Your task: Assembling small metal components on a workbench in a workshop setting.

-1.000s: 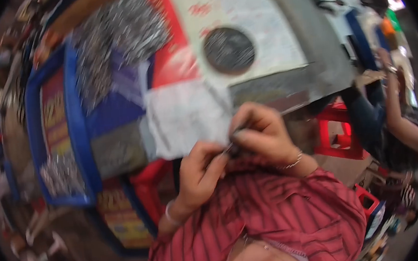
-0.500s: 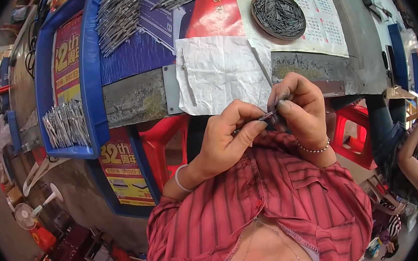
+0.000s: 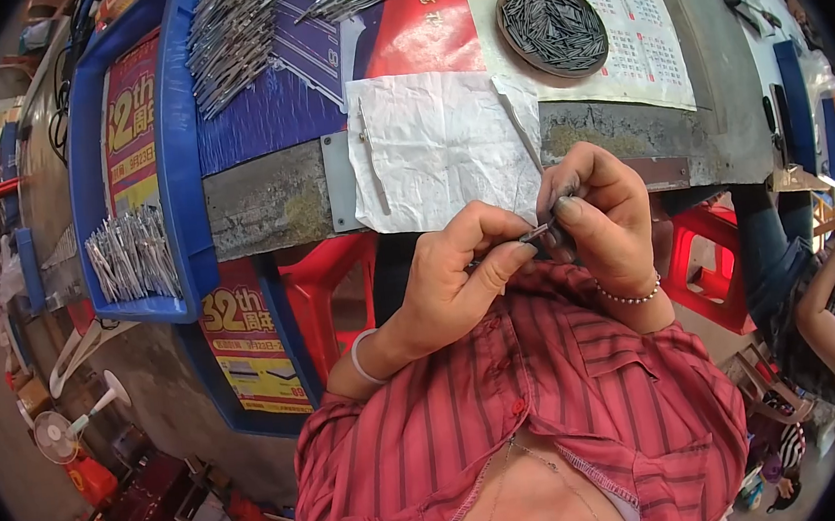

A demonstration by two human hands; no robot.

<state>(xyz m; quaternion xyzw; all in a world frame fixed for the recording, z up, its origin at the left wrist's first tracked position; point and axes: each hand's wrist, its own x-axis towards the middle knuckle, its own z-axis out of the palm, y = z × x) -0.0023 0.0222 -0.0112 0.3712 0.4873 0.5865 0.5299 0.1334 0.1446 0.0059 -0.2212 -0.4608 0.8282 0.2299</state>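
In front of my chest both hands meet at a small, thin dark metal piece [image 3: 535,234]. My left hand [image 3: 455,282] pinches it between thumb and forefinger. The thumb and bent fingers of my right hand [image 3: 599,218] close on its other end, and the fingertips hide most of it. Just beyond, a crumpled white paper sheet [image 3: 447,147] covers the bench edge. On its left side lies a slim metal instrument [image 3: 375,169]. A longer thin metal instrument [image 3: 523,135] lies on its right side, its near end reaching behind my right fingers.
A round bowl [image 3: 570,74] of dark metal pins stands beyond the paper. Metal instruments [image 3: 236,47] are heaped at the far left. The blue tray [image 3: 191,182] holds more upright ones [image 3: 133,256]. Red stools [image 3: 710,272] sit below; another person's arm [image 3: 831,326] is at right.
The view has shifted very slightly. Both hands keep the same pinch on the small metal piece, with barely any finger movement.
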